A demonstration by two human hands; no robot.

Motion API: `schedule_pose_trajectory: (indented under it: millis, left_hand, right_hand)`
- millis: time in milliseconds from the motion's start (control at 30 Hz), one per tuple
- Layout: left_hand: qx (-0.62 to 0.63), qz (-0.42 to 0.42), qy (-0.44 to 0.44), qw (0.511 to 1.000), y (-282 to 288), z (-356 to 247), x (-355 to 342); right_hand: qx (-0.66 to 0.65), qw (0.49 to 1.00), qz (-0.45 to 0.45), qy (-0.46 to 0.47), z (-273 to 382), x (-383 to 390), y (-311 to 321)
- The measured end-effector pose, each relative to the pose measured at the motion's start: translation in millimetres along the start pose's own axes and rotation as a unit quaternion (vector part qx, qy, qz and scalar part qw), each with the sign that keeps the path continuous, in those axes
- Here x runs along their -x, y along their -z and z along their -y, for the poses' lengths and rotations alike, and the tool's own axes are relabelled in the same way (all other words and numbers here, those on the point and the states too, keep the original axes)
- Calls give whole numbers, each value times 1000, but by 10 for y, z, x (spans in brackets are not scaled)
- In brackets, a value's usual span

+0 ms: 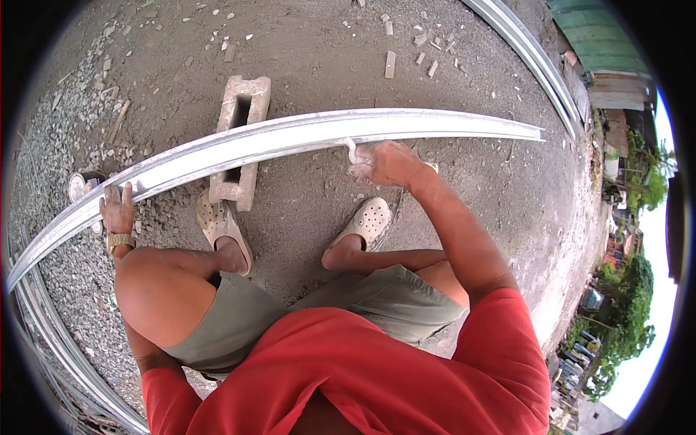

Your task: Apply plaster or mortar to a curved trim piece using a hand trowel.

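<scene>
A long white-faced metal channel (290,138) lies across a grey hollow concrete block (235,190), curved by the lens. My left hand (117,212), with a watch on the wrist, grips the channel's left part, fingertips on its face. My right hand (388,165) is closed on a white paint-smeared tool with a bent metal frame (352,151), apparently a small roller, at the channel's near edge right of the block. Its working end is too small or hidden to make out. A paint can (80,187) stands on the ground behind the channel, just left of my left hand.
More metal channels lie at the top right (536,65) and lower left (69,341). My feet in beige clogs (370,217) are near the block. Stone chips and gravel (109,87) cover the ground. A green corrugated fence (594,36), plants and clutter line the right side.
</scene>
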State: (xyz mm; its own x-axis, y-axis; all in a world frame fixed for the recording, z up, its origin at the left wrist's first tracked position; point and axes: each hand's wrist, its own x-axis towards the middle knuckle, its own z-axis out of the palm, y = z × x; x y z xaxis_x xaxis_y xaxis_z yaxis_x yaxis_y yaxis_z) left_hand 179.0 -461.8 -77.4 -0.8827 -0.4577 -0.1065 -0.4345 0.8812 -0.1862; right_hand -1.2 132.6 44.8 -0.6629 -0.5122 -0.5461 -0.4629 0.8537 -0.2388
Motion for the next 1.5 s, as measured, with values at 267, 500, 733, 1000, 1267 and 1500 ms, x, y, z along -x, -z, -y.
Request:
schedule_pose_trajectory:
  millis: [267,500,733,1000,1267,1500]
  left_hand:
    - [103,-216,-137,961,169,-55,100]
    - [193,-194,-57,960,385,-392,200]
    - [426,-328,307,785,453,96,452]
    - [885,-56,302,350,133,740,318]
    - [875,-73,332,343,106,756,351]
    - [883,-73,317,338,62,799,413]
  right_hand:
    - [10,986,1,-168,-1054,707,566]
    - [-44,994,21,-97,-1444,280,661]
    - [-82,984,49,150,326,-422,576]
    - [-12,985,62,160,1390,-315,532]
    - [99,975,-25,195,3262,-953,-83]
    - [53,989,-44,128,3754,-788,-296]
